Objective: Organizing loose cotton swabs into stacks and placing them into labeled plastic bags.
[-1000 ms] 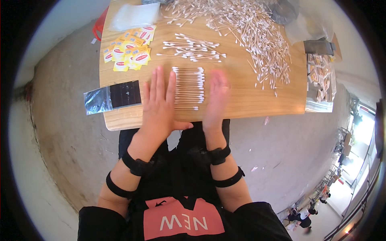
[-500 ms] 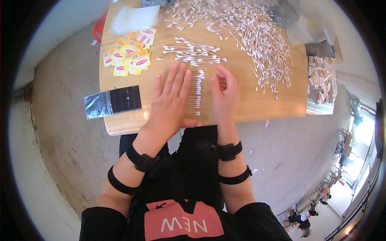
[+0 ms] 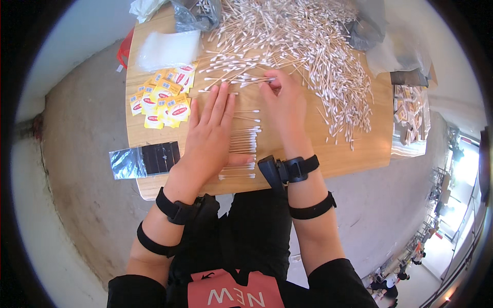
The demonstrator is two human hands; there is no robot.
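My left hand (image 3: 208,133) lies flat with its fingers stretched out, covering the left ends of a row of cotton swabs (image 3: 245,137). Its thumb reaches across the lower swabs of that row. The swabs lie side by side, white tips to the right, with wider gaps at the far end. Beyond them is a loose group of cotton swabs (image 3: 226,65). At this group's right end my right hand (image 3: 286,105) is closed, thumb and forefinger pinching a swab; its curled fingers partly hide the grip.
A large heap of cotton swabs (image 3: 308,36) covers the back right of the wooden table (image 3: 328,154). At left are yellow-and-white paper cards (image 3: 167,97), clear plastic bags (image 3: 169,50) and a black strip in a clear sleeve (image 3: 159,158). A clear bag of small packs (image 3: 411,115) sits beyond the right edge.
My right hand has moved away from me, from beside the row to the loose swabs, and pinches there. My left hand stays flat by the row. The whole view has shifted slightly.
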